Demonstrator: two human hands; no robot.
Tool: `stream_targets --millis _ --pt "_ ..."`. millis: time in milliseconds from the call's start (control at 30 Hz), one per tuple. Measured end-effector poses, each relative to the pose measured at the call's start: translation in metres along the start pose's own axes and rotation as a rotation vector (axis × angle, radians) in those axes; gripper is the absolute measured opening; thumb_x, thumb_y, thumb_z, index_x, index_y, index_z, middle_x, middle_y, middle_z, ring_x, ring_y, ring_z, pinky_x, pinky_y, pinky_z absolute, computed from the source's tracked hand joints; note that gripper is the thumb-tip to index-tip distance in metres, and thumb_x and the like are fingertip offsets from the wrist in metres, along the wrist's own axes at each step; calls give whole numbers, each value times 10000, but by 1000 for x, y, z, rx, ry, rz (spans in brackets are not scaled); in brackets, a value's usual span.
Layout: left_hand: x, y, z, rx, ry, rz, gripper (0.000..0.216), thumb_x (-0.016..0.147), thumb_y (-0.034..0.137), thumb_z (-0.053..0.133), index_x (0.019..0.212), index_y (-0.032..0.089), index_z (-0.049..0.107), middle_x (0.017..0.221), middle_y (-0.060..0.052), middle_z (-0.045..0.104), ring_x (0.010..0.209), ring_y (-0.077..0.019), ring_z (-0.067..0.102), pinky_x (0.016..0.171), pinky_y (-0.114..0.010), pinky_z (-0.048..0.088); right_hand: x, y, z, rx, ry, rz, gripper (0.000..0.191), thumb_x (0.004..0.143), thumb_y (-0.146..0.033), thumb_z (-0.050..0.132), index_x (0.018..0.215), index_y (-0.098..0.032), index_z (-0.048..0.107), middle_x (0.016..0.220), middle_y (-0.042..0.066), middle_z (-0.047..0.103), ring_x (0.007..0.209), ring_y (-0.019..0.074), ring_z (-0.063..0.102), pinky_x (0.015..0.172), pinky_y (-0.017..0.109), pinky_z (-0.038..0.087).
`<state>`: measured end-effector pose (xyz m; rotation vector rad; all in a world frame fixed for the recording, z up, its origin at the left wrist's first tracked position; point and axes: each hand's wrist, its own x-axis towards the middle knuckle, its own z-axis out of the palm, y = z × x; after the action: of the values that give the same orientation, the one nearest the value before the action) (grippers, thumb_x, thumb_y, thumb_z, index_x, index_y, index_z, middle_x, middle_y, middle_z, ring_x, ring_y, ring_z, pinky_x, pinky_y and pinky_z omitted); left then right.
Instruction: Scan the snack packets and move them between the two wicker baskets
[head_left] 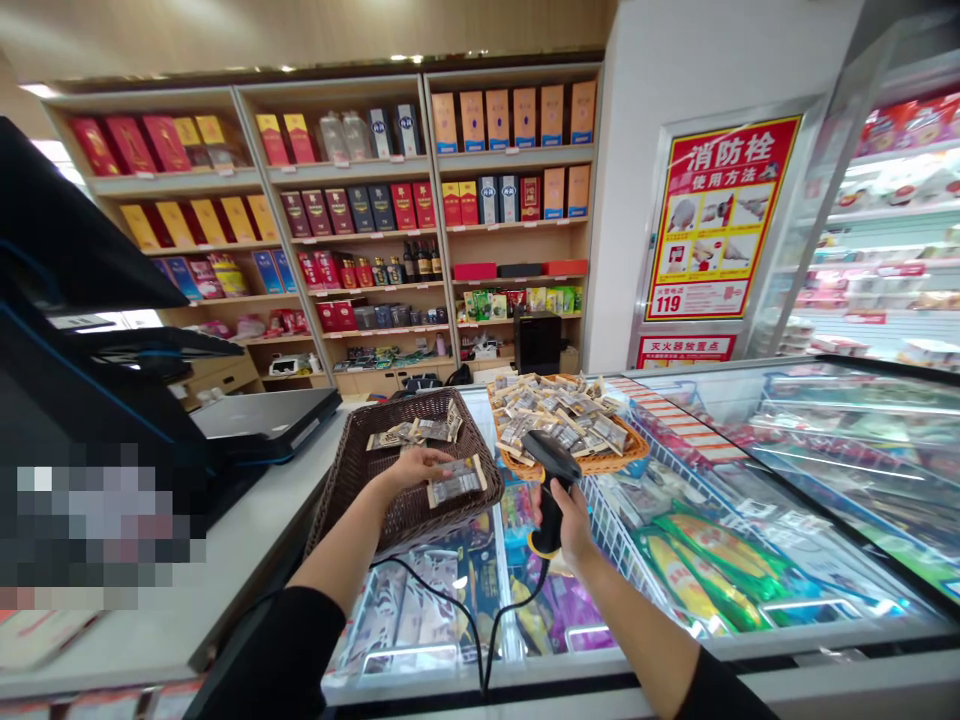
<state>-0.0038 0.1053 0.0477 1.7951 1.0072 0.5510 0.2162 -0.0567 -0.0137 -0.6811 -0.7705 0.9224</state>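
The left hand [415,468] pinches a packet [455,481] over the front rim of the dark basket [337,480]. The right hand [568,520], just right of the basket, is closed round the scanner [551,452]. I judge it best to hold the packet flat, with its barcode clear of the fingers, and tilt the scanner's window toward it.

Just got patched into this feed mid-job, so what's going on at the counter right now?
A person stands at a shop counter beside a glass-topped freezer. The left hand holds a small packet over the dark wicker basket, which has a few more packets at its far end. The right hand grips a corded barcode scanner, its head close beside the packet. Just beyond, an orange basket is heaped with similar packets.
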Motion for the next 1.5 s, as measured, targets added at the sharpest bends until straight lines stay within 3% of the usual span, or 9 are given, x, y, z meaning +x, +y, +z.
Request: stream_targets --millis 67,200,267,333,467,667,833,1033,1500 --pt "-1 1 0 -41 -20 -37 322 531 294 776 805 138 711 571 -5 641 504 -116 550 470 -206 402 -1 0 1 -9 -4 7 289 786 -470 581 809 -187 533 578 -24 551 389 94 461 389 227 354" --pt "7 10 8 -436 392 -19 266 634 238 736 874 134 687 707 -40 685 585 -115 600 547 -206 466 -4 -1 2 -6 -46 -6 272 790 -453 589 803 -186 540 593 -21 562 401 92 467 391 218 349" --pt "9 13 13 -643 478 13 319 667 205 719 976 155 657 827 -49 695 663 -109 628 619 -208 494 -5 -2 3 -31 -78 -14 279 796 -447 586 742 -177 538 588 -14 560 404 89 465 395 218 350" --pt "8 14 19 -686 367 -8 344 653 185 733 986 165 652 880 -52 694 709 -118 641 647 -215 505 -5 -3 4 -57 -101 -16 306 798 -454 581 689 -172 532 577 -7 555 405 90 460 394 220 348" --pt "2 16 33 -502 144 -103 237 572 170 776 782 141 669 723 -35 686 599 -134 623 533 -210 491 -6 -5 5 -67 -112 -28 309 801 -462 570 696 -174 533 583 -8 550 406 94 455 398 226 346" --pt "1 28 45 -739 219 61 286 622 213 746 856 161 591 832 -30 690 710 -130 648 676 -250 527 -9 -8 7 -393 -161 -141 397 849 -461 487 581 -170 519 438 -14 482 398 102 434 429 237 337" --pt "5 24 46 -677 272 163 356 585 283 772 844 160 562 800 -21 687 732 -144 651 698 -268 523 -11 -7 10 -630 -177 -173 325 830 -433 508 627 -180 516 423 -19 494 387 115 459 434 242 361" --pt "5 23 47 -599 354 186 378 537 350 783 710 172 499 728 -2 673 729 -156 648 664 -258 509 -13 -6 15 -687 -208 -86 296 820 -444 507 676 -186 492 394 -39 464 338 118 442 385 236 346" --pt "7 20 46 -561 326 182 407 532 392 773 773 164 537 717 -9 662 632 -131 619 576 -227 469 -13 -5 16 -577 -193 -37 329 805 -504 510 748 -181 495 428 -51 464 330 114 420 357 239 330"
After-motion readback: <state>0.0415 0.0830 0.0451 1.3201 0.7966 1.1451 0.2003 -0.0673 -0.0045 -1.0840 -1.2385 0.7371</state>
